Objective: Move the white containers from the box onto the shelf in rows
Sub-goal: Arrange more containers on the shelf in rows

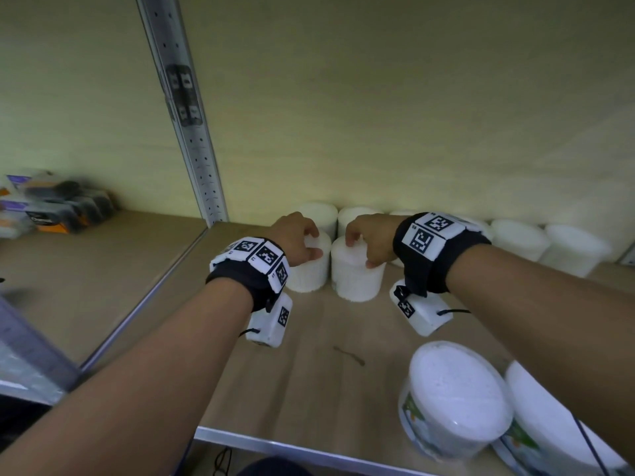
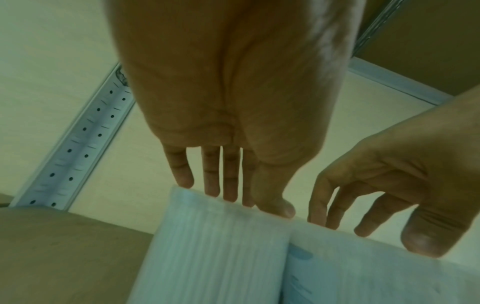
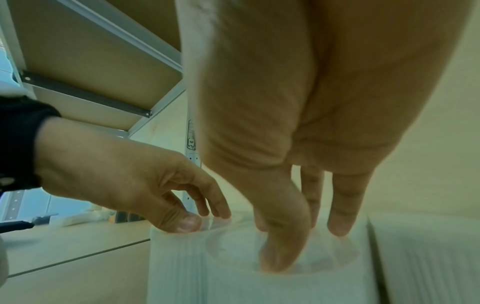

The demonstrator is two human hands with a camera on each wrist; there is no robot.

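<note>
Both hands on the shelf (image 1: pixel 275 372), each on top of one white container, second row.

Left hand (image 1: pixel 295 240): fingers curled down over the rim of the left container (image 1: pixel 309 273), thumb on the near edge, fingertips (image 2: pixel 211 189) on the far edge. Grips it from above.

Right hand (image 1: pixel 371 238): same hold on the right container (image 1: pixel 355 280), thumb (image 3: pixel 283 242) on the near rim, fingers over the far side.

The two containers stand upright, touching or nearly so; cannot tell which. Directly behind them is the back row of containers (image 1: pixel 519 237) along the rear wall, little gap.

Left of the left container: bare shelf up to the perforated metal upright (image 1: pixel 192 132). In front: open board to the metal front edge (image 1: pixel 275 444), except two larger lidded tubs (image 1: pixel 457 400) at the front right, close under the right forearm.
</note>
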